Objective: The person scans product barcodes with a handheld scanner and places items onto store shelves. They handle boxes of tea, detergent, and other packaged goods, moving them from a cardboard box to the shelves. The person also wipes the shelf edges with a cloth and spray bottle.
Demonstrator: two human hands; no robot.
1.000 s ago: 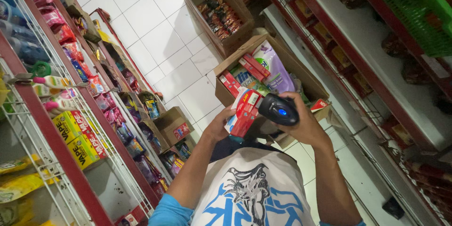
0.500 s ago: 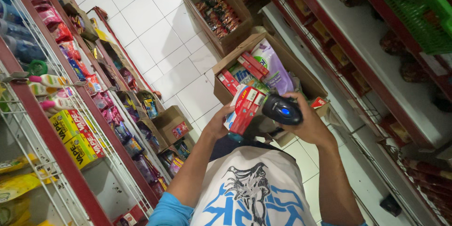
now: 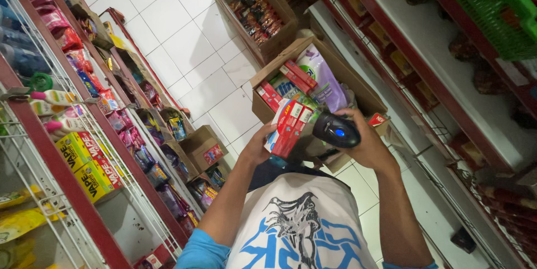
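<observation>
My left hand (image 3: 260,147) holds a bundle of red and white small boxes (image 3: 289,125) in front of my chest. My right hand (image 3: 370,144) grips a black handheld scanner (image 3: 336,131) with a blue light, its head touching or nearly touching the right side of the boxes. Just beyond both hands sits an open cardboard carton (image 3: 366,96) on the floor, filled with red boxes, a green pack and a purple pouch (image 3: 323,80).
A second open carton (image 3: 279,3) with dark packets stands farther along the white tiled aisle. Wire racks of goods line the left side (image 3: 84,151), with small cartons (image 3: 202,147) at their foot. Red shelving (image 3: 447,78) and a green basket (image 3: 492,6) run along the right.
Both hands with the boxes and scanner have stayed together; the view has shifted only slightly.
</observation>
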